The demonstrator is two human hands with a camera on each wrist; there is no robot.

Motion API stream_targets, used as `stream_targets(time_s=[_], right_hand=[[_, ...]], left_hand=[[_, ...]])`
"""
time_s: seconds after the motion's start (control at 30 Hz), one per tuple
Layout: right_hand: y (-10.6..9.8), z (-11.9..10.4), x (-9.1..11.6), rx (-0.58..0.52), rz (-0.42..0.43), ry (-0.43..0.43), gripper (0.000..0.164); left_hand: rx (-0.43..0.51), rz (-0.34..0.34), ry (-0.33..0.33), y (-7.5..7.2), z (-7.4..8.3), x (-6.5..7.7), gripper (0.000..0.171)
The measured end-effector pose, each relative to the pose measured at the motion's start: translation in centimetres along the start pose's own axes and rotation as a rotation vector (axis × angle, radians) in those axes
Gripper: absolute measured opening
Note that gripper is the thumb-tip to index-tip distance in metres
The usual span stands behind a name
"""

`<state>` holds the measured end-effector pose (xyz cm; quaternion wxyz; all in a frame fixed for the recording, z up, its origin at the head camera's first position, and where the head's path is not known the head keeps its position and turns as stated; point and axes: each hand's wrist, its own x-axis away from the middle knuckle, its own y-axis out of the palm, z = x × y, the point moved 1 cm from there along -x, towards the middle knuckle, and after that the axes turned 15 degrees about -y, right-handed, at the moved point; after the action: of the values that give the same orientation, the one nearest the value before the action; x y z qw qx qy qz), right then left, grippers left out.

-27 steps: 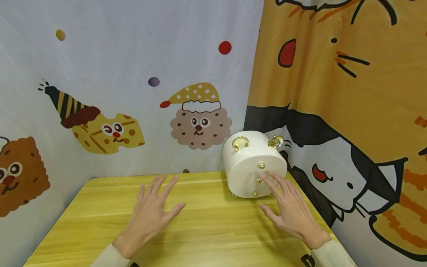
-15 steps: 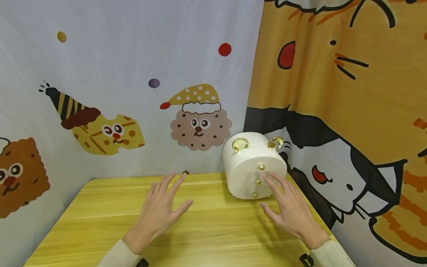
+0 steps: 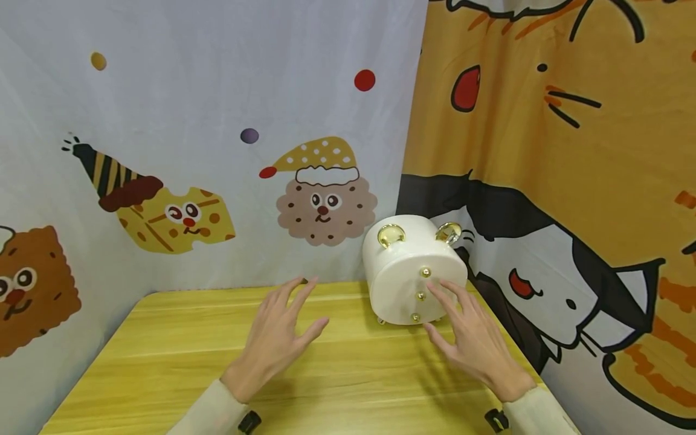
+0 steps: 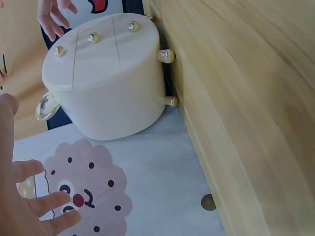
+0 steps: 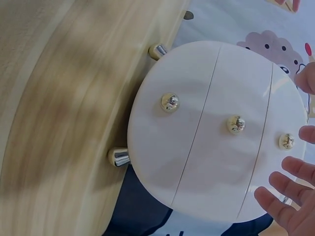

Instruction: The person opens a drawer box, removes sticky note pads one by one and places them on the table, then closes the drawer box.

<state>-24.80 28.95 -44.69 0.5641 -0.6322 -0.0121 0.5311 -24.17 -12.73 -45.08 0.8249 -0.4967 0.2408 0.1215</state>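
Observation:
A small white chest of drawers (image 3: 391, 287) with rounded sides stands at the table's back right, with gold ears on top and short gold feet. Three gold knobs run down its front, and thin seams between the drawers show in the right wrist view (image 5: 216, 132). My right hand (image 3: 478, 344) is spread in front of the chest, fingers over its right side in the head view; whether they touch it I cannot tell. To the left of the chest, my left hand (image 3: 277, 338) hovers over the table, fingers apart. Neither hand holds anything.
The yellow wood-grain table (image 3: 179, 362) reaches back to a white cloth (image 3: 190, 90) printed with cartoon snacks. An orange cat-print curtain (image 3: 544, 133) hangs along the right edge, close beside the chest.
My left hand has moved to the right and slightly forward, closer to the chest. My right hand has barely shifted, and the chest stands where it was.

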Motion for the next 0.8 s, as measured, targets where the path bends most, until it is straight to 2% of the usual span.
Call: stream_targets(time_s=[0.4,0.8], right_hand=[[0.2,0.3,-0.5,-0.016,0.046,-0.018,0.073],[0.3,0.7,-1.1,-0.036,0.057,-0.021,0.071]], left_hand=[[0.044,0.053,0.047,0.7,1.2,-0.7,0.075],[0.095,0.055,0.086,1.5,2.7,-2.1,0.073]])
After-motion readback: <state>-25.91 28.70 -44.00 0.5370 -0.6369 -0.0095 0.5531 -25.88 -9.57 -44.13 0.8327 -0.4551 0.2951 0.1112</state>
